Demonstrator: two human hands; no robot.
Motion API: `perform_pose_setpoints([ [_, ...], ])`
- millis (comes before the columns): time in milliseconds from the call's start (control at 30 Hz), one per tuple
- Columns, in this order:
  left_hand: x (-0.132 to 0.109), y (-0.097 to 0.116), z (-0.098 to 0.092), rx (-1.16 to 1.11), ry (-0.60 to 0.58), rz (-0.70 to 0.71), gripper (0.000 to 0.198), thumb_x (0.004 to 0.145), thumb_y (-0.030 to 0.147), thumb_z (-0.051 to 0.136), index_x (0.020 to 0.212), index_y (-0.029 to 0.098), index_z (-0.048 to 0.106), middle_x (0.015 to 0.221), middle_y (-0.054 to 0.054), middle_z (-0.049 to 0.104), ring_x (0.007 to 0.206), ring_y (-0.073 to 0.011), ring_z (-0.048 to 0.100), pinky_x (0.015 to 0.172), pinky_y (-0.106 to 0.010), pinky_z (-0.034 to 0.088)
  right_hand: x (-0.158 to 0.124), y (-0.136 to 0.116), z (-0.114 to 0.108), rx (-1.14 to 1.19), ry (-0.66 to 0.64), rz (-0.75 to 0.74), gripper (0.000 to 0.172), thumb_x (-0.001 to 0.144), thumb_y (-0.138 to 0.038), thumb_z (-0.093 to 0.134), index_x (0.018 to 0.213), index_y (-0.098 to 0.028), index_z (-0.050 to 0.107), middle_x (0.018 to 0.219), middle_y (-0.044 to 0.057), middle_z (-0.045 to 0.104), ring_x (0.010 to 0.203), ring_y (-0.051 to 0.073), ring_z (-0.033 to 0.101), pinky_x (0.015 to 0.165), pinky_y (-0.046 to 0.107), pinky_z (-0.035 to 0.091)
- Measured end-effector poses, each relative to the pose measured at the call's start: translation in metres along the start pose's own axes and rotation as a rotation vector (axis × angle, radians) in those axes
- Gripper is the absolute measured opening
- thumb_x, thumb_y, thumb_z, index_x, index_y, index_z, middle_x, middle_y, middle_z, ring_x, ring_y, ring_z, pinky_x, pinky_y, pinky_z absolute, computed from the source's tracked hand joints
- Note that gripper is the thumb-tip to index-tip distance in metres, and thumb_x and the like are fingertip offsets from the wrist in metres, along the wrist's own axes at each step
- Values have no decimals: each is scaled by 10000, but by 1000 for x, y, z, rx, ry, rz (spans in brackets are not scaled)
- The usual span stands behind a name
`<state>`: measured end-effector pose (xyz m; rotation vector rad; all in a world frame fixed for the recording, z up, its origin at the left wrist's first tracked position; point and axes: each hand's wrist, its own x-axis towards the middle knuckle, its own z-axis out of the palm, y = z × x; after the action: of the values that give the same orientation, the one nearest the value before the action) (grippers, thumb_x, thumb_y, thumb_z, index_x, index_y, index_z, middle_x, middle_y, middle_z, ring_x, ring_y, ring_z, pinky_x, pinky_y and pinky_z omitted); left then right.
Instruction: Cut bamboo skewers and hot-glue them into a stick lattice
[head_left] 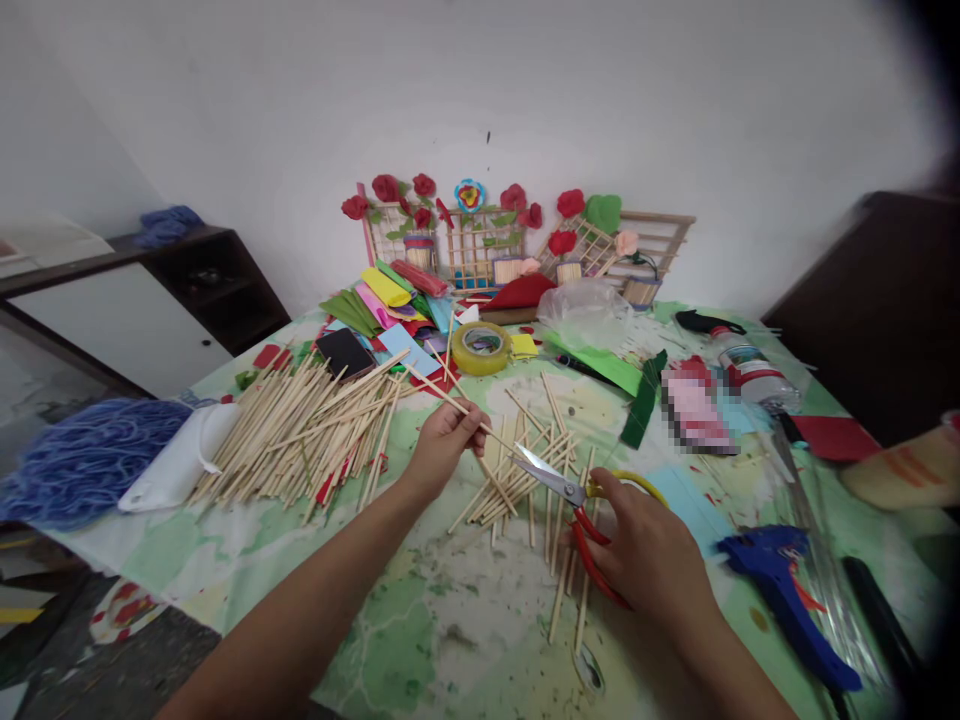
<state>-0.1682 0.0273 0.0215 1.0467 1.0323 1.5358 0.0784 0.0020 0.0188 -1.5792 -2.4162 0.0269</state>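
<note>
Pinched in the fingers of my left hand [451, 440] is a thin wooden stick [433, 386], which slants down to the right. My right hand [651, 545] is wrapped round scissors [551, 478] with one red and one yellow handle. Their blades are parted, and the stick's lower end lies at the tips; whether they touch it I cannot tell. Under the blades is a loose pile of shorter wooden sticks [501, 497]. A larger heap of long wooden sticks [289, 425] spreads to the left of my left hand.
Blue yarn [94, 455] and a white plastic holder [180, 460] lie far left. A yellow tape roll [481, 347] and phone [345, 354] sit behind the sticks. At right are a blue glue gun [787, 600] and plastic bottle [754, 370]. Paper-flower trellises [480, 245] lean against the wall.
</note>
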Motion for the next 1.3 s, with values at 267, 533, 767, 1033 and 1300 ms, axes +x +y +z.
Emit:
perform_pose_setpoints([
  [267,0,-1,-1,32,-2,-2,247,752,383,614,742,153,527,645,12,571,513,-72,500,481,-201,421,0,3,2,35,-21,-15,573,733,-543,540,1170,-176,484,926,104,637,826,261,600,653,333,438],
  [533,-2,-2,1,18,-25,-11,221,777,356,593,751,150,516,662,8,571,525,-71,503,481,-197,429,0,1,0,12,-30,3,519,741,-474,558,1167,-183,497,911,94,639,820,255,601,645,330,446],
  [767,-2,-5,1,-20,-17,-33,238,758,367,615,744,146,527,674,9,576,539,-68,503,480,-189,436,0,1,1,21,-18,-4,476,744,-453,562,1142,-196,511,907,86,647,796,244,604,618,313,437],
  [1033,-1,-6,0,-23,-10,-38,231,767,346,609,752,137,512,684,3,574,539,-65,500,475,-186,445,-2,-1,-1,35,-61,2,482,762,-444,555,1171,-196,496,911,80,657,777,233,614,612,301,432],
  [1300,0,-5,1,-31,-4,-40,228,763,340,614,740,139,509,654,5,573,515,-62,488,453,-176,431,-3,-1,-2,51,-62,8,469,759,-436,556,1169,-216,501,917,71,659,765,226,618,583,287,417],
])
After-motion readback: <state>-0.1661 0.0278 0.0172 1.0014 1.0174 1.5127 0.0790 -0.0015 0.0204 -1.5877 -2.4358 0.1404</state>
